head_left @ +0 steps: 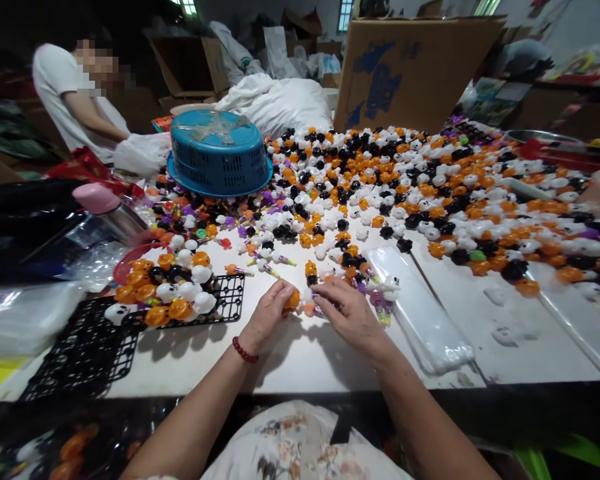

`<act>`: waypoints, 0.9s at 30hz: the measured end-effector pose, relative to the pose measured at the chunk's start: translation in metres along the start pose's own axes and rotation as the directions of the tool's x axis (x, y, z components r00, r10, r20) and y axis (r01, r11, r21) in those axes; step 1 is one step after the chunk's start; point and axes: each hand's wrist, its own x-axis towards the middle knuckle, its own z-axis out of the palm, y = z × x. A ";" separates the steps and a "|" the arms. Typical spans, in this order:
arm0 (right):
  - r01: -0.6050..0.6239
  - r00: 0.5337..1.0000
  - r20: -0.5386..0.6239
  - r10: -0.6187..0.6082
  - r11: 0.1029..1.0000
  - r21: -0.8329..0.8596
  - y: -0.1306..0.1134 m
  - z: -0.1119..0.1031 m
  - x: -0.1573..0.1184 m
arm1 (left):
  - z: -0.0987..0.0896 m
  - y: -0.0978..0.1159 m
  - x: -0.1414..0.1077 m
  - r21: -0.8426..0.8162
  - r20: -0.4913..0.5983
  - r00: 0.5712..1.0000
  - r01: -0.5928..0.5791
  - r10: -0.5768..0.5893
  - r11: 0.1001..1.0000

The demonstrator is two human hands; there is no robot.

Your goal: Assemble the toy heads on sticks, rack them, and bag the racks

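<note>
The head view shows us an orange figure (293, 300) at the fingertips of the left hand (273, 310), on our side of the blue basket (217, 157) and to its right. The left thumb and fingers pinch it; the right hand (347, 307) has its fingers curled by a small purple tube (314, 294), and we cannot tell whether they grip it or merely touch it. From the gloss, we judge the figure to be light, smooth plastic, stiff enough to bear a gentle pinch, slippery on its rounded sides, and weakest at any thin part. We would hold it around its widest part, thumb against fingers, sparing the narrow ends. Further out, clear plastic bags (420, 310) lie on the white table (290, 363), right of the basket and nearer to us, while a black grid tray (232, 298) bearing mixed figures sits on the basket's near side. Right of the basket spreads a large heap of figures (350, 160), a cardboard box (415, 73) standing beyond. Left of it we find a pink-capped flask (111, 210), tilted, and a co-worker's white sleeve (57, 70).
</note>
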 end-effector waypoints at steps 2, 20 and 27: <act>-0.013 1.000 -0.007 0.013 1.000 -0.014 0.002 0.001 -0.002 | 0.003 -0.001 -0.001 0.023 -0.018 1.000 0.006 -0.005 1.000; -0.151 0.988 0.045 0.148 0.984 0.092 0.009 0.023 -0.015 | 0.032 -0.022 -0.006 0.352 -0.181 0.971 -0.084 0.156 0.932; -0.097 0.964 -0.265 0.020 0.955 -0.281 0.045 -0.007 -0.004 | 0.003 0.008 0.059 0.891 -0.040 0.939 -0.121 0.341 0.437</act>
